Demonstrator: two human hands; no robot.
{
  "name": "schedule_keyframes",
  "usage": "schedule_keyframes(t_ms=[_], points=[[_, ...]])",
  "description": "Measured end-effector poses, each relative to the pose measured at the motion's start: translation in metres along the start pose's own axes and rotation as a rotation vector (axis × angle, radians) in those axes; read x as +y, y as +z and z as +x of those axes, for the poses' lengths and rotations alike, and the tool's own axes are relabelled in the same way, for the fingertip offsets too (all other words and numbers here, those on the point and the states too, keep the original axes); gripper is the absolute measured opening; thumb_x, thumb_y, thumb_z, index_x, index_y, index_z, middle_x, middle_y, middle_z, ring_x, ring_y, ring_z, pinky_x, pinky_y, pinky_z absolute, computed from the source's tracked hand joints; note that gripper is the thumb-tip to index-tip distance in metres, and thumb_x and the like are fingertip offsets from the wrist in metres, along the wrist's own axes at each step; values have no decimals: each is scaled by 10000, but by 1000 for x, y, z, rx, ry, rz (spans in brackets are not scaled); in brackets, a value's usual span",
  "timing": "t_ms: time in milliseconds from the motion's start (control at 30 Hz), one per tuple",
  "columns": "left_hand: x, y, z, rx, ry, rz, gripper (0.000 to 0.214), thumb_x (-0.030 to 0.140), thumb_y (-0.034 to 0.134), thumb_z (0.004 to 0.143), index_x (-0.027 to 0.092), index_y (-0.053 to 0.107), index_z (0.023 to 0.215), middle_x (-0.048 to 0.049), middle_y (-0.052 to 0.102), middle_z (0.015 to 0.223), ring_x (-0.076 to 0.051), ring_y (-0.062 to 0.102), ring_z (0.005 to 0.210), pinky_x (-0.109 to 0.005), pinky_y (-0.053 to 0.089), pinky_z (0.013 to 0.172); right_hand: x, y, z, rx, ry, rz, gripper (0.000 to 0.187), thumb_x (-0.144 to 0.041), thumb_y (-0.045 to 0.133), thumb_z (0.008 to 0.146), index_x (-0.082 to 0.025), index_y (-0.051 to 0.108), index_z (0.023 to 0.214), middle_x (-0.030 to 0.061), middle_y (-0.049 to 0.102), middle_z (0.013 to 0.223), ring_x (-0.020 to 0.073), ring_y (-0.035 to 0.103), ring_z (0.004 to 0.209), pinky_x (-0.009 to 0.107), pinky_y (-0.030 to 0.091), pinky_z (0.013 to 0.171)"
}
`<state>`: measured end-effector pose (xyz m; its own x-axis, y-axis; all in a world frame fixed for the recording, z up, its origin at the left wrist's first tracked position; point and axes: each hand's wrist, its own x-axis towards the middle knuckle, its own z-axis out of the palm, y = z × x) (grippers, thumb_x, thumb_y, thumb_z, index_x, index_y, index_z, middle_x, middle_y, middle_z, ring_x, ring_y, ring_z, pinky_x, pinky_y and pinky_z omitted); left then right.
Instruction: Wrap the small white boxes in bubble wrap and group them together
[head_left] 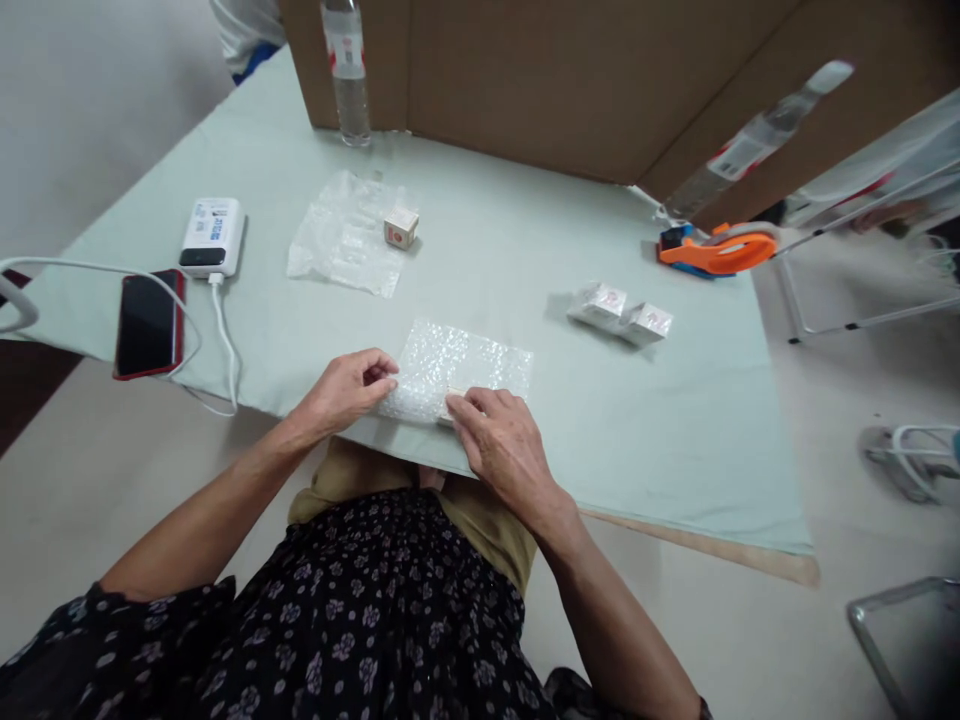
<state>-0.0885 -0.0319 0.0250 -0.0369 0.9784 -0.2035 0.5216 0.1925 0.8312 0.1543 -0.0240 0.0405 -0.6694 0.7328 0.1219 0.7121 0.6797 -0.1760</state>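
A sheet of bubble wrap (pixel 465 352) lies flat near the front edge of the table. On its near part sits a small pale box (pixel 445 420), mostly covered by my right hand (pixel 501 435), whose fingers and thumb close around it. My left hand (pixel 349 390) is at the left edge of the sheet, its fingers loosely curved and the thumb and forefinger tips slightly apart. I see nothing between them. Farther back, another small printed box (pixel 401 229) stands at the edge of a crumpled clear plastic wrapper (pixel 341 240).
Two small wrapped boxes (pixel 624 312) lie to the right, with an orange tape dispenser (pixel 720 250) behind them. A big cardboard box (pixel 525 80) borders the back, beside two water bottles (pixel 351 100). On the left are a power bank (pixel 214 235), white cable (pixel 225 345) and phone (pixel 150 322).
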Motion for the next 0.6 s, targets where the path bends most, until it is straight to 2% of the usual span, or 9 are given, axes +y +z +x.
schedule_keyframes(t_ms=[100, 233, 333, 467, 600], points=[[0, -5, -6, 28, -86, 41, 406, 451, 651, 767, 172, 662, 1061, -47, 702, 895, -183, 637, 801, -307, 503, 736, -4, -3, 2, -16, 2, -35, 177, -176, 530, 969, -201, 648, 1099, 67, 680, 988, 216, 505, 844, 342, 345, 751], [6, -3, -8, -35, -192, 207, 560, 539, 665, 743, 157, 633, 1151, -65, 715, 884, -217, 654, 787, -323, 489, 707, -7, 1, 1, 15, 10, -81, 184, -172, 519, 969, -202, 638, 1107, 72, 673, 976, 220, 498, 844, 353, 321, 743], [6, 3, 1, -30, -169, 283, 492, 554, 694, 704, 165, 654, 1003, -56, 702, 790, -216, 644, 723, -302, 456, 637, -9, 4, -1, 47, 17, -114, 190, -174, 510, 972, -213, 631, 1113, 77, 662, 970, 227, 497, 849, 366, 314, 744], [1, 9, 17, -39, -89, 179, 324, 461, 756, 643, 201, 604, 764, 21, 588, 555, -152, 537, 515, -258, 356, 496, -10, 8, -4, 64, 38, -110, 189, -159, 498, 969, -220, 625, 1094, 81, 643, 979, 224, 500, 836, 363, 324, 737], [9, 11, 21, -149, -202, 132, 277, 373, 720, 662, 207, 519, 569, 64, 445, 449, -108, 406, 446, -243, 284, 464, -7, 9, -5, 58, 4, -86, 234, -130, 476, 966, -213, 600, 1146, 80, 639, 995, 213, 508, 811, 360, 336, 760]])
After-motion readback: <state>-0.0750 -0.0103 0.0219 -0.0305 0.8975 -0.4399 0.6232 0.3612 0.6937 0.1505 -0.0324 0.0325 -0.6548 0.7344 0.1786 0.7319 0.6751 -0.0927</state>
